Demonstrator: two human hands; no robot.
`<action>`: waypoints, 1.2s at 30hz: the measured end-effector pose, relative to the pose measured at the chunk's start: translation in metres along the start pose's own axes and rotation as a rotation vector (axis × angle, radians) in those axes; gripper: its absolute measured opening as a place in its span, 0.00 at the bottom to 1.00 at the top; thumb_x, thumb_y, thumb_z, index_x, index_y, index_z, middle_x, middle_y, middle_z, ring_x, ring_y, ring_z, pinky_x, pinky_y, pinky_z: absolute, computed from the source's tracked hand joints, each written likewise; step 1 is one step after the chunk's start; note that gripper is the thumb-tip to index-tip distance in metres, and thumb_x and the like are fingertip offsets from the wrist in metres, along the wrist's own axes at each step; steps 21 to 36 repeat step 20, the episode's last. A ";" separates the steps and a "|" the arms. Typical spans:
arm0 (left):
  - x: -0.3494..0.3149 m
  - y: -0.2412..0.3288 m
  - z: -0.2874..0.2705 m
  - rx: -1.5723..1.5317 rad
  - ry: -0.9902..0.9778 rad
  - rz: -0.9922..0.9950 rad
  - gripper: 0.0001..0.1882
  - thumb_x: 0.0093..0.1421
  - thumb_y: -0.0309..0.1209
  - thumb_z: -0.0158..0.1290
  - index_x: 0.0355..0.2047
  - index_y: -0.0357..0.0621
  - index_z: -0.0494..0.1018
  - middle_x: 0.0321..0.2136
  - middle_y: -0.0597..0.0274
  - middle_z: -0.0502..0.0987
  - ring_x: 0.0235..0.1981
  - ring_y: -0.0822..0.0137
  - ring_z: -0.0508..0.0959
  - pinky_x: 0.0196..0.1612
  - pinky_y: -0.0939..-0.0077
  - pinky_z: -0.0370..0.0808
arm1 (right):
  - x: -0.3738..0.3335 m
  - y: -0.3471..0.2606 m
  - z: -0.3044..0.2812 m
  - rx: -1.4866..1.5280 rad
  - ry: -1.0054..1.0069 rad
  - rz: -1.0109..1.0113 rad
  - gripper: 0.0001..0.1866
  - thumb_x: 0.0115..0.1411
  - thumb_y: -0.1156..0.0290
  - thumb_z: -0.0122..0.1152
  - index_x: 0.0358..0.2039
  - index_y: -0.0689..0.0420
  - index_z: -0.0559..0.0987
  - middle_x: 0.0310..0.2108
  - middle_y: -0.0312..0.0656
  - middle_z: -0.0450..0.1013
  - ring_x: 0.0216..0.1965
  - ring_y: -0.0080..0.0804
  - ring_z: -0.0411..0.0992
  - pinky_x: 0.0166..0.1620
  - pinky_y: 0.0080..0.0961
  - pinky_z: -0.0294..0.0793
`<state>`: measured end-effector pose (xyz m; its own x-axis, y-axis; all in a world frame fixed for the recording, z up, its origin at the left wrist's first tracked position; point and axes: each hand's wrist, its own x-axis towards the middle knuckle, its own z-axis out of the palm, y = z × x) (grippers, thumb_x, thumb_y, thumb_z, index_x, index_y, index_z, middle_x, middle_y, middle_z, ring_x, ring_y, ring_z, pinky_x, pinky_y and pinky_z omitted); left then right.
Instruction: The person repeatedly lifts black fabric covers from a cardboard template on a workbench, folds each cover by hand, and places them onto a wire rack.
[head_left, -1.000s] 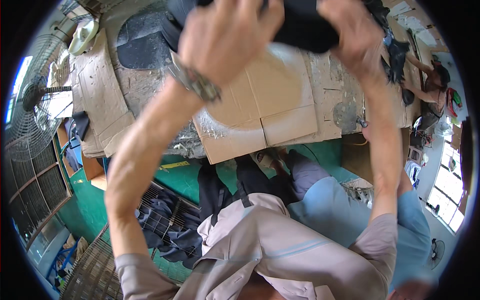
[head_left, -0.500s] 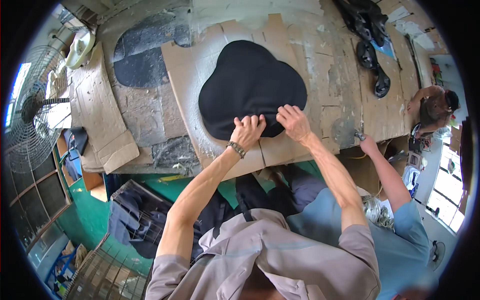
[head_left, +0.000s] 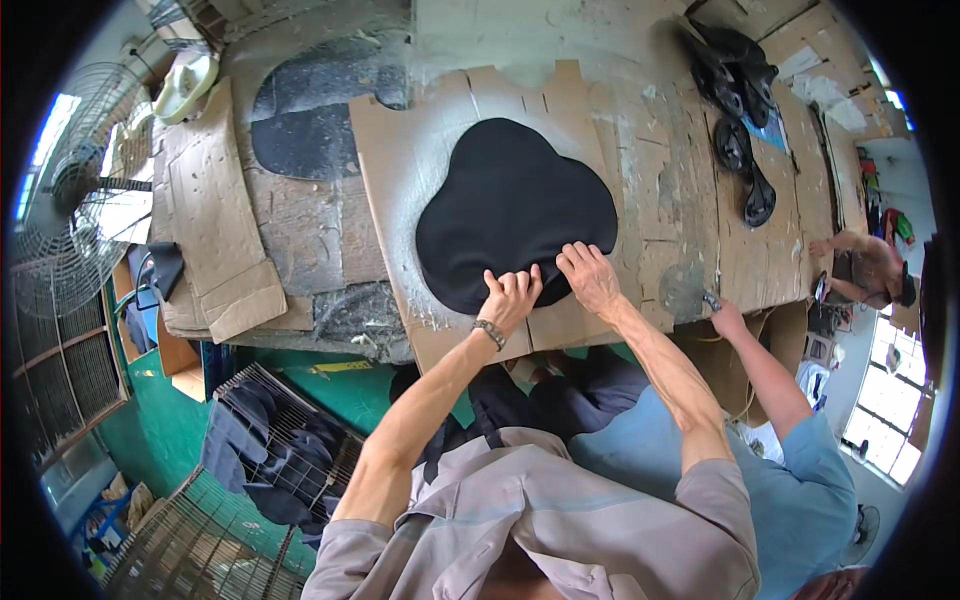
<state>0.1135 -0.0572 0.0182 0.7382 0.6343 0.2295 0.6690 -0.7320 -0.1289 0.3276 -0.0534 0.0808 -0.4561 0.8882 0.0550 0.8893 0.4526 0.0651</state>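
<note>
A black, soft-looking pad with three rounded lobes (head_left: 515, 200) lies flat on a cardboard sheet (head_left: 390, 180) on the workbench. My left hand (head_left: 512, 298), a bracelet on its wrist, has its fingers curled over the pad's near edge. Just to its right, my right hand (head_left: 592, 278) pinches the same edge near the right lobe. Between the two hands the material is slightly creased. What lies under the fingertips is hidden.
A co-worker in a blue shirt (head_left: 700, 450) stands close on my right, hand on a tool (head_left: 711, 300). Glossy black moulded parts (head_left: 735, 145) lie at the far right. Left are a cardboard strip (head_left: 215, 200), a caged fan (head_left: 80, 190) and a wire rack with dark pieces (head_left: 270, 440).
The whole view has shifted, so the bench and pad sit lower in the picture. Both hands stay at the pad's near edge, with only small finger movements.
</note>
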 end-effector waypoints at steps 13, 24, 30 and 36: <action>0.013 0.001 -0.017 -0.209 -0.230 -0.138 0.31 0.64 0.32 0.50 0.69 0.48 0.62 0.39 0.60 0.71 0.41 0.59 0.74 0.60 0.37 0.68 | 0.053 -0.029 -0.174 0.627 0.417 0.904 0.19 0.66 0.61 0.64 0.52 0.60 0.81 0.47 0.50 0.80 0.45 0.43 0.80 0.50 0.35 0.79; 0.007 -0.018 -0.024 -0.643 -0.299 -0.237 0.38 0.54 0.38 0.61 0.66 0.46 0.65 0.48 0.53 0.76 0.50 0.50 0.75 0.67 0.46 0.61 | 0.065 -0.115 -0.104 2.012 0.470 0.806 0.20 0.73 0.59 0.56 0.59 0.55 0.69 0.40 0.47 0.81 0.34 0.27 0.81 0.40 0.24 0.81; 0.007 -0.018 -0.024 -0.643 -0.299 -0.237 0.38 0.54 0.38 0.61 0.66 0.46 0.65 0.48 0.53 0.76 0.50 0.50 0.75 0.67 0.46 0.61 | 0.065 -0.115 -0.104 2.012 0.470 0.806 0.20 0.73 0.59 0.56 0.59 0.55 0.69 0.40 0.47 0.81 0.34 0.27 0.81 0.40 0.24 0.81; 0.007 -0.018 -0.024 -0.643 -0.299 -0.237 0.38 0.54 0.38 0.61 0.66 0.46 0.65 0.48 0.53 0.76 0.50 0.50 0.75 0.67 0.46 0.61 | 0.065 -0.115 -0.104 2.012 0.470 0.806 0.20 0.73 0.59 0.56 0.59 0.55 0.69 0.40 0.47 0.81 0.34 0.27 0.81 0.40 0.24 0.81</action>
